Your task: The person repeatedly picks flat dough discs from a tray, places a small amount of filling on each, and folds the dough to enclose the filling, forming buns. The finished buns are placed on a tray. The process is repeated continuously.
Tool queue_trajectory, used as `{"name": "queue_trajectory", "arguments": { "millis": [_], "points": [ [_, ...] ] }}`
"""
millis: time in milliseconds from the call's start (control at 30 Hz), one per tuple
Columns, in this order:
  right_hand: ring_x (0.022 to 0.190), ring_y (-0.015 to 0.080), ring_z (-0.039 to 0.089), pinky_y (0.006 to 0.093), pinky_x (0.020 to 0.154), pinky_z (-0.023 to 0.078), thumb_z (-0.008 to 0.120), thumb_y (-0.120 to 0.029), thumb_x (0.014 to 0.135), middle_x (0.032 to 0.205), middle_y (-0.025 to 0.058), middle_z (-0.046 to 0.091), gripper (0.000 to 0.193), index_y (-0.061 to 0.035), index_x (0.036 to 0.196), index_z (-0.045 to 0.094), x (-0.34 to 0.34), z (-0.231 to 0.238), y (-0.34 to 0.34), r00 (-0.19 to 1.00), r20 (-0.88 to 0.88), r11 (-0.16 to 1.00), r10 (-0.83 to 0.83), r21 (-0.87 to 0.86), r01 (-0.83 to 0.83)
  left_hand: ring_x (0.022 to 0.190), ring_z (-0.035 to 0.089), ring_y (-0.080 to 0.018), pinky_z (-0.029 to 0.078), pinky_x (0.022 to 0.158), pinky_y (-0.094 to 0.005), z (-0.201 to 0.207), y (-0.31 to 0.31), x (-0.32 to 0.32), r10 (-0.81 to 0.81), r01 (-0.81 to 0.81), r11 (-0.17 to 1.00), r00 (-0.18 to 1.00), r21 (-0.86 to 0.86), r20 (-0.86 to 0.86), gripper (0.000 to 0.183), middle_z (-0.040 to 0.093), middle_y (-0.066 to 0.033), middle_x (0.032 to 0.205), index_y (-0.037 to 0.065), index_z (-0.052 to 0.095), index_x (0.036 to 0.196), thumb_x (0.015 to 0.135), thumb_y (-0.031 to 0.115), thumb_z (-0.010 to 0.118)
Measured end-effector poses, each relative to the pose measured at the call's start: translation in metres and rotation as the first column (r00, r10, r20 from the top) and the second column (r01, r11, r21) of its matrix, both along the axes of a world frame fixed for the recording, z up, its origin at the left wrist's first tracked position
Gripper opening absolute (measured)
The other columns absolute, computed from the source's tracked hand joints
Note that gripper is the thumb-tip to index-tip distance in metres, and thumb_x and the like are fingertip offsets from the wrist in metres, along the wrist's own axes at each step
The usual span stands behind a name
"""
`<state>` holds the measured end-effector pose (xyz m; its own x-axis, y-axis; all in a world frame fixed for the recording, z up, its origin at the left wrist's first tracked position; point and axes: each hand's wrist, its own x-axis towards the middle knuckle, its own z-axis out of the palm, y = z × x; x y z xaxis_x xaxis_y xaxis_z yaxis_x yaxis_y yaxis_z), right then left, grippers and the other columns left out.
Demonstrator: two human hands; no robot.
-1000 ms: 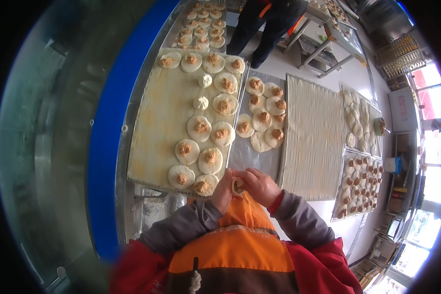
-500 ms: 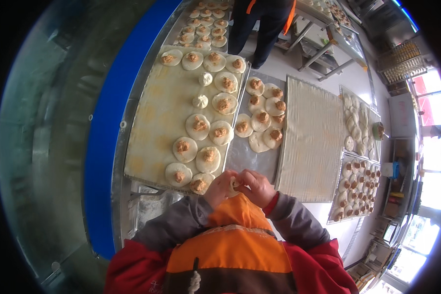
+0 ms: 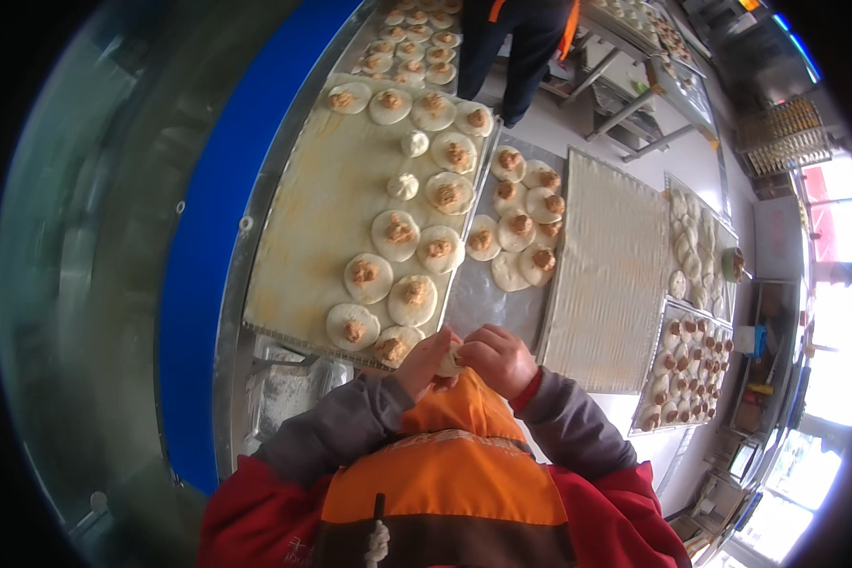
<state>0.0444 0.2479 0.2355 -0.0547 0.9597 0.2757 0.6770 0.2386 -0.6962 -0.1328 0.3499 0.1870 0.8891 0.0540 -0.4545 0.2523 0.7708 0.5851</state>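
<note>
Close to my body, above the orange apron, my left hand (image 3: 424, 366) cups a small dough bun (image 3: 451, 361). My right hand (image 3: 499, 360) pinches the top edge of the same bun, and the fingers partly hide it. Just beyond my left hand lies a cloth-lined tray (image 3: 303, 227) with several flat dough rounds bearing brown filling, such as this dough round (image 3: 413, 301). Two pleated, closed buns stand among them, one of them this white bun (image 3: 403, 186). More filled rounds (image 3: 518, 227) lie on the metal surface to the right of the tray.
Right of the metal surface is a board covered with pale cloth (image 3: 604, 284). Farther right are a tray of dough pieces with brown tops (image 3: 683, 367) and a tray of twisted dough (image 3: 696, 248). A blue edge (image 3: 220, 218) runs along the left. Another person (image 3: 513, 47) stands at the far end.
The view has shifted slightly, so the trays sit a little to the right at the far end. My right-hand fingers have moved slightly over the bun; both hands stay on it.
</note>
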Motion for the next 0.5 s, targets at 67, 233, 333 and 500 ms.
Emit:
{"name": "queue_trajectory", "arguments": {
  "millis": [67, 233, 333, 500],
  "points": [
    [0.078, 0.0325, 0.065, 0.0391, 0.068, 0.054, 0.07, -0.002, 0.082, 0.087, 0.0123, 0.064, 0.016, -0.0048, 0.097, 0.064, -0.002, -0.002, 0.001, 0.999, -0.035, 0.998, -0.03, -0.063, 0.028, 0.063, 0.059, -0.0108, 0.043, 0.048, -0.0225, -0.003, 0.001, -0.002, 0.029, -0.029, 0.999, 0.999, 0.016, -0.03, 0.056, 0.063, -0.0049, 0.09, 0.013, 0.052, 0.123, 0.104, 0.062, 0.035],
    [0.077, 0.0309, 0.067, 0.0372, 0.067, 0.054, 0.071, -0.001, 0.083, 0.086, 0.0122, 0.065, 0.013, -0.0025, 0.095, 0.065, -0.01, -0.005, 0.003, 0.977, -0.158, 0.978, -0.141, -0.175, 0.113, 0.059, 0.059, -0.0106, 0.04, 0.044, -0.0213, 0.007, 0.003, -0.012, 0.131, -0.131, 0.991, 0.991, 0.001, 0.041, 0.055, 0.063, -0.0073, 0.093, 0.009, 0.05, 0.128, 0.106, 0.057, 0.035],
    [0.074, 0.0339, 0.063, 0.0402, 0.066, 0.052, 0.07, -0.004, 0.086, 0.085, 0.0143, 0.063, 0.008, -0.002, 0.093, 0.065, -0.02, -0.007, 0.004, 0.909, -0.352, 0.954, -0.221, -0.271, 0.127, 0.057, 0.058, -0.0106, 0.039, 0.043, -0.0215, 0.014, 0.005, -0.018, 0.191, -0.194, 0.958, 0.981, 0.212, 0.031, 0.054, 0.064, -0.0066, 0.09, 0.008, 0.05, 0.128, 0.106, 0.056, 0.035],
    [0.076, 0.0327, 0.065, 0.0389, 0.067, 0.053, 0.069, -0.002, 0.087, 0.085, 0.0128, 0.064, 0.01, -0.0024, 0.095, 0.064, -0.023, -0.01, 0.006, 0.969, -0.211, 0.972, -0.126, -0.223, 0.078, 0.052, 0.056, -0.0109, 0.037, 0.041, -0.0224, 0.013, 0.01, -0.02, 0.115, -0.087, 0.958, 0.989, 0.275, -0.088, 0.057, 0.062, -0.0036, 0.078, 0.009, 0.056, 0.116, 0.105, 0.06, 0.032]
  ]
}}
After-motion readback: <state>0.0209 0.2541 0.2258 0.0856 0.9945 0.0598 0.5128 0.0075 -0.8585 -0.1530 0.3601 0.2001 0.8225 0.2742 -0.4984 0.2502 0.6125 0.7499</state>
